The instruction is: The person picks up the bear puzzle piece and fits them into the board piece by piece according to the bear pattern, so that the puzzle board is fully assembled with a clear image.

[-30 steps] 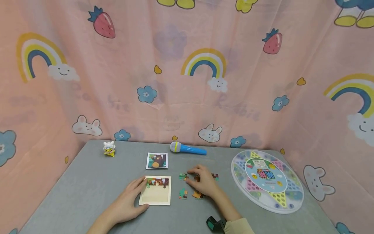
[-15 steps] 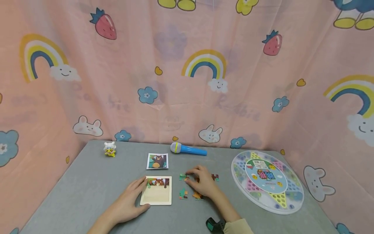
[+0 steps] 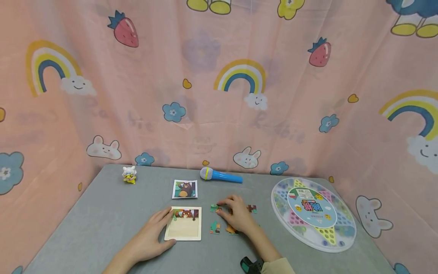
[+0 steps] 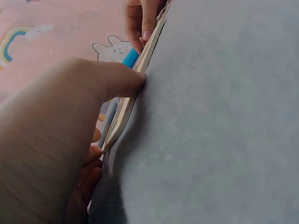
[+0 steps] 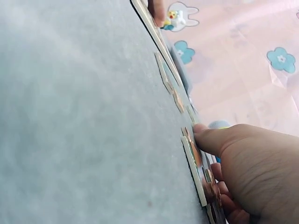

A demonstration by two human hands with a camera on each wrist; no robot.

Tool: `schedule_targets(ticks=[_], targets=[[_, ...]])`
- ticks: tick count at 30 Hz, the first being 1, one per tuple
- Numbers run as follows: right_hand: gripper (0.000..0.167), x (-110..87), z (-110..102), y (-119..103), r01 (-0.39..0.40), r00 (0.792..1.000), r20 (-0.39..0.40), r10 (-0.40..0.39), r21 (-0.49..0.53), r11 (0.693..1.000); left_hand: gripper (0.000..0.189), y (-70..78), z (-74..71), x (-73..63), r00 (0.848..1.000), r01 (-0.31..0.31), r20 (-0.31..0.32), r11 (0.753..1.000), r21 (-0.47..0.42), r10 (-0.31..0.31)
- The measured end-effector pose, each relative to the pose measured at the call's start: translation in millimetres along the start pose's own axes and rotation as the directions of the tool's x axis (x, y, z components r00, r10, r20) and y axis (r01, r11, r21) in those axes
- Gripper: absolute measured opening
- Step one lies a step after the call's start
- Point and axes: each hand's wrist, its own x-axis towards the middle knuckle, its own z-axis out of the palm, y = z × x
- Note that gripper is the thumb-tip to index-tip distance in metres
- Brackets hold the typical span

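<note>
A square wooden puzzle tray [image 3: 183, 231] lies on the grey table, its top strip filled with bear-picture pieces. My left hand [image 3: 148, 236] holds the tray at its left side, thumb at the near edge and fingers at the far left. To the right, my right hand [image 3: 239, 217] bends over loose pieces, thumb and index finger at a green puzzle piece [image 3: 214, 207], seemingly pinching it. Around that hand lie a teal-and-orange piece [image 3: 215, 227], an orange piece [image 3: 230, 229] and a brown piece [image 3: 252, 208]. The palm partly hides other pieces. In the right wrist view, the thumb [image 5: 205, 135] is low beside the pieces.
Behind the tray lies a bear picture card [image 3: 184, 189]. A blue toy microphone [image 3: 222, 176] is at the back, a small figurine [image 3: 129, 175] at back left. A round Chinese checkers board [image 3: 313, 215] covers the right side. A dark wrist strap [image 3: 251, 265] sits by the right sleeve.
The camera view has shifted slightly. Both hands stay almost where they were, the left at the tray and the right over the loose pieces.
</note>
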Motion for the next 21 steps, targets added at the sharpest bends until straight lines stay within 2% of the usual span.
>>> schedule_targets(ticks=[10,21], targets=[[0.019,-0.2,1.5,-0.7,-0.017,1.0,0.002,0.016,0.033,0.999,0.089,1.2,-1.0,-1.9,1.0,-0.012,0.004,1.0,0.007,0.012],[0.02,1.3,-2.0,0.7,-0.056,0.998,-0.01,0.057,0.053,0.997,0.085,1.5,-3.2,-5.2,0.999,-0.018,-0.047,0.996,0.087,0.022]])
